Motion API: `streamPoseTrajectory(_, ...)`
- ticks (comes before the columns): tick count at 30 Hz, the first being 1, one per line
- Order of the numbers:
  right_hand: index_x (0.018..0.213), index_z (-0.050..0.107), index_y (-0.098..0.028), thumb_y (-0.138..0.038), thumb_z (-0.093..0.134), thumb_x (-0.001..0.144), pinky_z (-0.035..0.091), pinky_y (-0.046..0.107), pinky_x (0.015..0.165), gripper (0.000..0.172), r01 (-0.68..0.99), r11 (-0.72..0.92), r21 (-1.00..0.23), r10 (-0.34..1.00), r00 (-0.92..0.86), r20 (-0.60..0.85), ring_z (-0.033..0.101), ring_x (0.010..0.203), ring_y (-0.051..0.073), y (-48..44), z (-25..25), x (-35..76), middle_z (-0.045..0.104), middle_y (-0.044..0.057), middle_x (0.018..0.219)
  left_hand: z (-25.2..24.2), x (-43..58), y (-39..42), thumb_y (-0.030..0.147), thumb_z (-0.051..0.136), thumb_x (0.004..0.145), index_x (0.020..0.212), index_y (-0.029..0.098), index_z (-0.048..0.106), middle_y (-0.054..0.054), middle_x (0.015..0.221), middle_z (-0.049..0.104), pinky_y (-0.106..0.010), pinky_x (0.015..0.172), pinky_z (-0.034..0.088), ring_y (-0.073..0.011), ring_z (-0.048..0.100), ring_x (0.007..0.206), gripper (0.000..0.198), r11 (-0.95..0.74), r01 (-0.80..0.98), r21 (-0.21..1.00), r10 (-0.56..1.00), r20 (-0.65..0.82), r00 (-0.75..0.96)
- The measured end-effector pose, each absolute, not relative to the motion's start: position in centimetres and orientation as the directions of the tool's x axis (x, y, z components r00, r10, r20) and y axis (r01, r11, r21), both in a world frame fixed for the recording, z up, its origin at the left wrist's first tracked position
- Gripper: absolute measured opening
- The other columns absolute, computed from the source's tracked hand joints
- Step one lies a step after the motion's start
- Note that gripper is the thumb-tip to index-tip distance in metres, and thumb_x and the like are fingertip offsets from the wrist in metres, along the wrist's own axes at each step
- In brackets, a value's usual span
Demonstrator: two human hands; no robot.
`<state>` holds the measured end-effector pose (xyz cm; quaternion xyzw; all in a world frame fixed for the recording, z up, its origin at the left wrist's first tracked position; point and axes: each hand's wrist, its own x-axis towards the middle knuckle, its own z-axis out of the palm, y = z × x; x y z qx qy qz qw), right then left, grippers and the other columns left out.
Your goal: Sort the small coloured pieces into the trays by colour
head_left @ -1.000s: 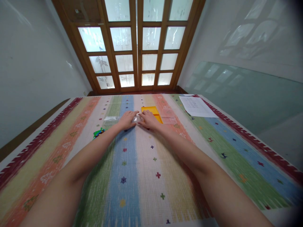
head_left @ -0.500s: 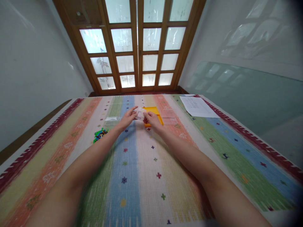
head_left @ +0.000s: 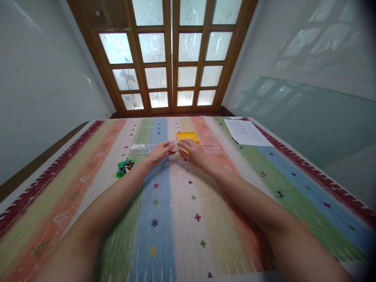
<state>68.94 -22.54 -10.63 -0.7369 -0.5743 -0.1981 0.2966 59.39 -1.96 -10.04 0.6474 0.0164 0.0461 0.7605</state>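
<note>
Between the fingers of both hands is a small whitish, translucent piece point(head_left: 176, 147), thin like a sheet or film; its exact kind is too small to tell. My left hand point(head_left: 161, 152) pinches its left side with the fingers closed. From the right, my right hand point(head_left: 192, 151) has closed fingers on its other side, palm down. Just behind the right hand lies an open yellow tray or case point(head_left: 188, 136), partly covered by that hand.
A pile of small green, blue, yellow and dark pieces point(head_left: 125, 167) lies left of my left forearm. Behind it is a clear plastic container point(head_left: 139, 149). Another transparent flat piece point(head_left: 212, 145) rests right of the yellow tray. A printed paper sheet point(head_left: 247, 132) lies at the far right.
The whitish piece, upright and broad before, is now lower and shows less of itself. My right hand has turned further over it, and both hands have come slightly lower.
</note>
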Motion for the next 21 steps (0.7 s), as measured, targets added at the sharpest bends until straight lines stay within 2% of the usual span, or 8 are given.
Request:
streamPoseTrajectory(2,0.129,0.065,-0.022,-0.030,0.052,0.108,0.052,0.043,0.103,0.026,0.963,-0.194,-0.188,0.736,0.269,0.621,0.063,0.120,0.028,-22.4,-10.7,68.7,0.069,0.013,0.132,-10.2,59.2,-2.3,0.055,0.087,0.077,0.122,0.016,0.071,-0.007,0.105,0.072,-0.036,0.098,0.055,-0.0181,0.069,0.098,0.061,0.088,-0.085,0.992,0.100,0.076,0.992)
streamPoseTrajectory(5,0.126,0.066,-0.020,-0.029,0.050,0.109,0.052,0.039,0.096,0.026,0.953,-0.260,-0.155,0.753,0.301,0.585,0.067,0.110,0.026,-22.0,-11.1,68.2,0.073,0.014,0.121,-10.8,59.2,-2.4,0.050,0.087,0.078,0.138,0.015,0.062,-0.005,0.098,0.072,-0.034,0.090,0.056,-0.0183,0.070,0.093,0.073,-0.115,-0.117,0.986,0.174,0.136,0.975)
streamPoseTrajectory(9,0.121,0.067,-0.015,-0.023,0.047,0.107,0.051,0.037,0.088,0.026,0.940,-0.324,-0.104,0.771,0.326,0.547,0.068,0.096,0.026,-21.3,-11.8,67.7,0.075,0.015,0.105,-11.7,59.1,-2.5,0.048,0.082,0.084,0.140,0.013,0.062,-0.005,0.090,0.073,-0.033,0.081,0.055,-0.0199,0.070,0.084,0.069,-0.369,-0.110,0.923,0.243,0.210,0.947)
streamPoseTrajectory(12,0.119,0.067,-0.014,-0.023,0.043,0.107,0.051,0.038,0.086,0.028,0.927,-0.346,-0.145,0.748,0.366,0.553,0.068,0.095,0.026,-21.0,-12.1,67.9,0.074,0.016,0.104,-12.3,58.9,-2.9,0.046,0.080,0.086,0.141,0.015,0.061,-0.006,0.091,0.073,-0.034,0.082,0.056,-0.0215,0.071,0.085,0.066,-0.411,-0.118,0.904,0.273,0.246,0.930)
streamPoseTrajectory(14,0.120,0.066,-0.015,-0.024,0.042,0.107,0.051,0.038,0.087,0.029,0.903,-0.350,-0.248,0.709,0.429,0.561,0.068,0.097,0.027,-21.0,-12.0,68.5,0.074,0.016,0.108,-12.6,58.5,-3.3,0.043,0.081,0.085,0.145,0.017,0.054,-0.007,0.099,0.075,-0.036,0.085,0.056,-0.0217,0.072,0.090,0.071,-0.333,-0.157,0.930,0.233,0.242,0.942)
streamPoseTrajectory(16,0.123,0.065,-0.018,-0.028,0.042,0.107,0.052,0.037,0.085,0.030,0.849,-0.336,-0.408,0.653,0.522,0.549,0.070,0.096,0.026,-21.0,-11.8,69.4,0.075,0.013,0.109,-12.8,58.0,-3.7,0.039,0.081,0.084,0.152,0.021,0.043,-0.009,0.108,0.075,-0.036,0.089,0.057,-0.0213,0.073,0.095,0.080,-0.201,-0.200,0.959,0.131,0.229,0.965)
streamPoseTrajectory(18,0.124,0.064,-0.022,-0.035,0.044,0.106,0.053,0.035,0.081,0.029,0.760,-0.282,-0.586,0.603,0.616,0.507,0.070,0.088,0.023,-21.1,-11.7,70.5,0.075,0.008,0.099,-12.9,57.6,-3.9,0.032,0.081,0.083,0.154,0.024,0.034,-0.010,0.118,0.073,-0.035,0.092,0.056,-0.0204,0.073,0.101,0.085,-0.077,-0.221,0.972,0.037,0.225,0.974)
streamPoseTrajectory(21,0.112,0.064,-0.025,-0.047,0.048,0.103,0.054,0.030,0.070,0.029,0.600,-0.152,-0.785,0.558,0.708,0.433,0.068,0.072,0.019,-21.0,-11.7,71.7,0.070,0.002,0.083,-13.0,57.3,-3.9,0.020,0.077,0.080,0.149,0.027,0.033,-0.011,0.128,0.069,-0.030,0.089,0.055,-0.0166,0.073,0.099,0.082,-0.001,-0.234,0.972,0.066,0.233,0.970)
